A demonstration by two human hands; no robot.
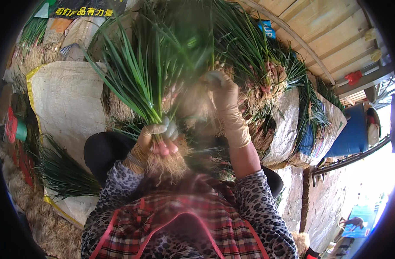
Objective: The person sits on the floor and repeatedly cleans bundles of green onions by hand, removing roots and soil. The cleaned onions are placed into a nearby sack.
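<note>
My left hand (153, 137), in a tan rubber glove with pale fingertips, is closed around a bunch of green onions (161, 149). Their pinkish bulbs and stringy roots hang below the fist, and the long green leaves fan upward. My right hand (220, 84), gloved the same way, is raised to the right of the bunch, by the piled onions. Its fingers are curled and blurred, and whether they grip a stalk cannot be told. A large heap of green onions (265, 77) lies ahead, roots towards me.
A woven sack (68, 94) lies at left, with loose green onions (68, 174) on its lower part. A green cup-like container (21, 130) is at far left. Right of the heap stand a blue barrel (349, 132) and a metal rail (352, 155). A person (354, 222) is far off at lower right.
</note>
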